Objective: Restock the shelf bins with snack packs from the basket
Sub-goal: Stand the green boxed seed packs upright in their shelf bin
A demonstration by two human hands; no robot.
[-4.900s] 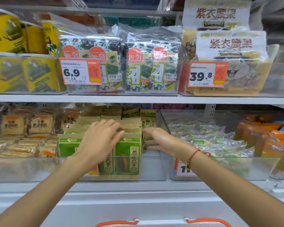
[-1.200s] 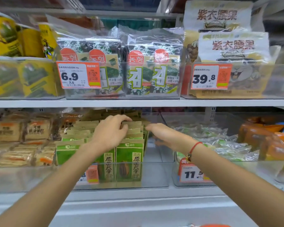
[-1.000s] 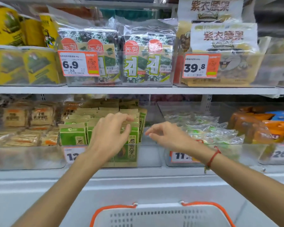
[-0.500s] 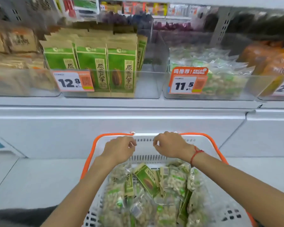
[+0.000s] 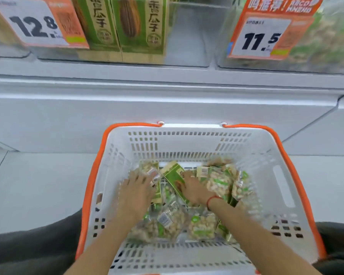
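I'm reaching both spread hands, left hand (image 5: 136, 192) and right hand (image 5: 194, 190), into the basket (image 5: 189, 139), gripping nothing yet; many packs (image 5: 218, 182) remaining, bins (image 5: 187, 36) at twelve o'clock part-filled.

Both hands, left (image 5: 136, 192) and right (image 5: 193, 188), rest on snack packs (image 5: 218, 182) in the basket (image 5: 189, 143).

**White, orange and green**

The basket (image 5: 189, 143) is white with an orange rim. The snack packs (image 5: 218, 182) inside are clear with green marks; one at 12 o'clock is green (image 5: 172, 176). Price tags (image 5: 266, 36) are orange and white, shelved boxes (image 5: 141, 24) green and tan.
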